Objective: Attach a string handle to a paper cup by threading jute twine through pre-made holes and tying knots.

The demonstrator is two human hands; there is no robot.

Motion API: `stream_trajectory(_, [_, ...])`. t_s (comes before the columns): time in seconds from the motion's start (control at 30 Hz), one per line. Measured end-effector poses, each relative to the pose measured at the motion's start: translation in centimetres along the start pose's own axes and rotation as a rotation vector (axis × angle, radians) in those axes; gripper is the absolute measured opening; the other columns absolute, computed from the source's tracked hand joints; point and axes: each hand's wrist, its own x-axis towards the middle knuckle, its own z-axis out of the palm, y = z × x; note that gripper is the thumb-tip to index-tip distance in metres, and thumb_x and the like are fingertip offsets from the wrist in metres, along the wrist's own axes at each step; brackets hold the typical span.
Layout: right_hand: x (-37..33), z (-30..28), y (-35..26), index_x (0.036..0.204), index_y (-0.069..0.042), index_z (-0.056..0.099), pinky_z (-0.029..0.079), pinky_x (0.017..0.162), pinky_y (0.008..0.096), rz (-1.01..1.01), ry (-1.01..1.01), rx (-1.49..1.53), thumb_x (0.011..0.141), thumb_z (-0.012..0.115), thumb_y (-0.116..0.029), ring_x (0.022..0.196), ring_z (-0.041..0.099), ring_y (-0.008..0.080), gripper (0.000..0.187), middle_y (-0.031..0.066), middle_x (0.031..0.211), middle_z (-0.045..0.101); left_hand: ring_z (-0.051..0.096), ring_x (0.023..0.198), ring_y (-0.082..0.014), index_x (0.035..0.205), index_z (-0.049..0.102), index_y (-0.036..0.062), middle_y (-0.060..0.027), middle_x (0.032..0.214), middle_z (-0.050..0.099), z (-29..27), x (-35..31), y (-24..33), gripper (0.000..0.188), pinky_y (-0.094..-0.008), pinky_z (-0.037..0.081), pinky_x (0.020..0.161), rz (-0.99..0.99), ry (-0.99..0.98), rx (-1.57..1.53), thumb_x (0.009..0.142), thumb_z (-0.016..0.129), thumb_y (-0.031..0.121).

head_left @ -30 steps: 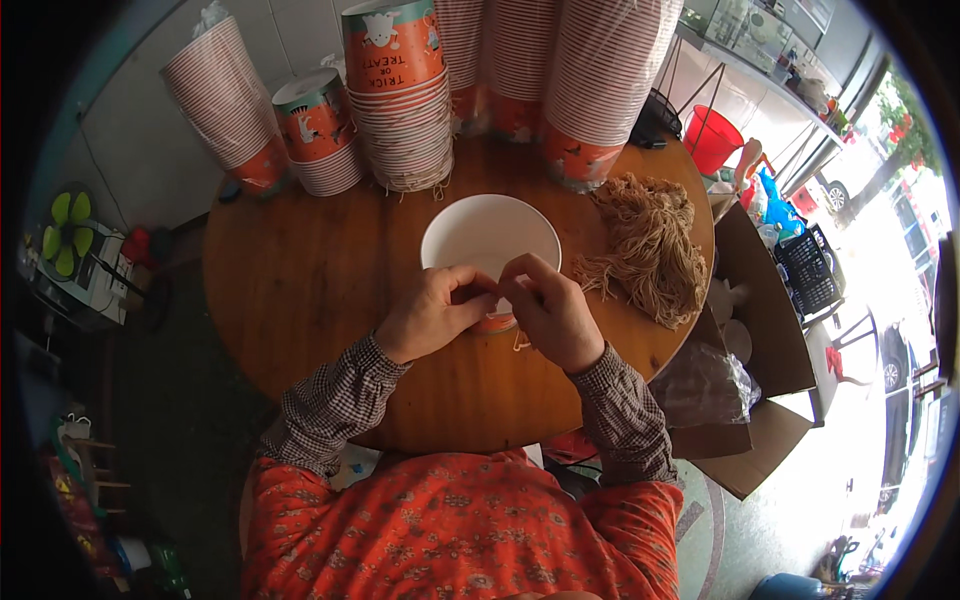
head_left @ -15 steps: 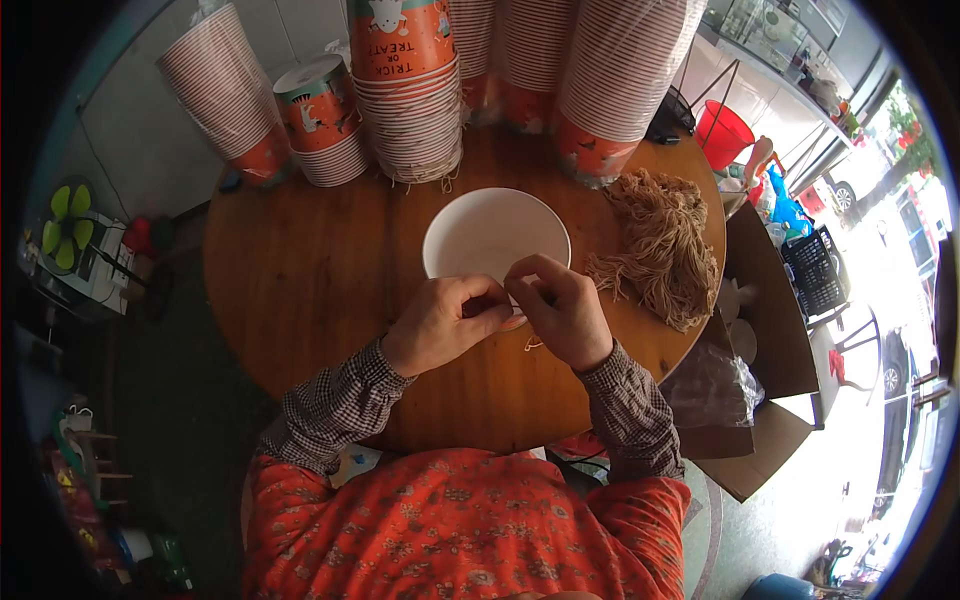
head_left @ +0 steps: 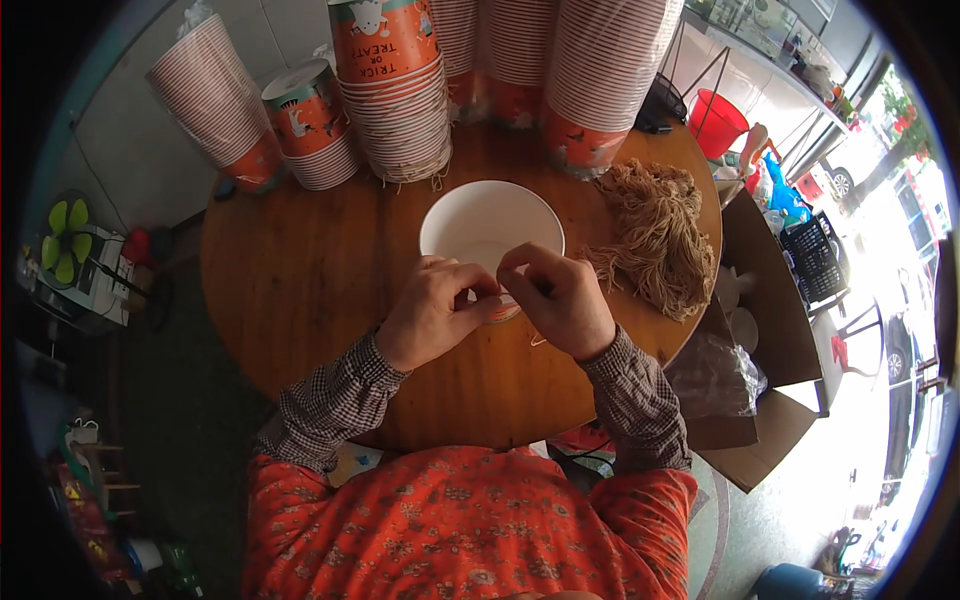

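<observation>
White-lined bucket point(head_left: 490, 212) — left hand point(head_left: 430, 312), right hand point(head_left: 568, 305) at its rim — fingers point(head_left: 538, 258) pinched, hold unclear.

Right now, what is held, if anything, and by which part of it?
Cannot be told: left hand and right hand cover the near rim of the bucket, hiding anything in their grip.

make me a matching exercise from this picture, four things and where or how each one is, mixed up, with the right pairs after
1. white-lined tub
2. tan string bundle
3. fan
4. cardboard box

A. far left, yellow-green blades
B. open, beyond the right edge of the table
C. mouth up, near side by the left hand and right hand
D. heaped on the tabletop, towards the right

Pairs: 1-C, 2-D, 3-A, 4-B
</observation>
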Motion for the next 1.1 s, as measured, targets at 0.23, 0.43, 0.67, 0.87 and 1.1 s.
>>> stream_trajectory(0.23, [0.2, 0.3, 0.7, 0.091, -0.001, 0.063, 0.047, 0.047, 0.0305, 0.088, -0.039, -0.051, 0.085, 0.061, -0.011, 0.048, 0.061, 0.0203, 0.011, 0.0136, 0.060, 0.061, 0.062, 0.066, -0.0184, 0.085, 0.063, 0.0039, -0.0052, 0.072, 0.063, 0.5, -0.5, -0.8, 0.011, -0.0319, 0.048, 0.071, -0.037, 0.098, -0.137, 0.079, 0.071, 0.008])
stream_trajectory(0.43, [0.3, 0.5, 0.6, 0.092, -0.001, 0.063, 0.041, 0.047, 0.0225, 0.202, -0.133, 0.056, 0.088, 0.062, -0.010, 0.053, 0.054, 0.0042, 0.010, 0.0026, 0.059, 0.059, 0.068, 0.077, -0.0168, 0.094, 0.060, 0.0011, -0.0071, 0.079, 0.066, 0.5, -0.9, -1.0, 0.010, -0.0269, 0.054, 0.070, -0.144, 0.075, -0.332, 0.086, 0.065, 0.002])
stream_trajectory(0.67, [0.5, 0.6, 0.3, 0.097, -0.002, 0.063, 0.042, 0.048, 0.0205, 0.127, -0.105, 0.092, 0.091, 0.060, -0.010, 0.055, 0.056, 0.0032, 0.011, 0.0025, 0.063, 0.062, 0.069, 0.081, -0.0160, 0.102, 0.056, 0.0010, -0.0097, 0.086, 0.068, 0.5, -0.9, -1.5, 0.013, -0.0262, 0.054, 0.068, -0.242, 0.111, -0.527, 0.089, 0.060, 0.002])
stream_trajectory(0.87, [1.2, 1.1, 0.6, 0.097, -0.001, 0.063, 0.040, 0.048, 0.0199, -0.053, -0.031, 0.106, 0.092, 0.060, -0.010, 0.056, 0.053, 0.0016, 0.010, 0.0013, 0.064, 0.061, 0.066, 0.071, -0.0153, 0.100, 0.058, 0.0031, -0.0057, 0.083, 0.065, 1.3, -0.9, -2.3, 0.015, -0.0312, 0.053, 0.077, -0.140, 0.185, -0.258, 0.087, 0.064, 0.003])
stream_trajectory(1.1, [2.4, 1.7, 2.0, 0.093, -0.001, 0.061, 0.037, 0.045, 0.0199, 0.043, -0.113, 0.180, 0.091, 0.061, -0.010, 0.053, 0.048, 0.0005, 0.010, -0.0037, 0.061, 0.054, 0.060, 0.085, -0.0109, 0.098, 0.063, 0.0133, 0.0019, 0.090, 0.059, 0.6, -0.7, -4.5, 0.026, -0.0399, 0.037, 0.099, 0.500, 0.371, 0.447, 0.075, 0.073, 0.008])
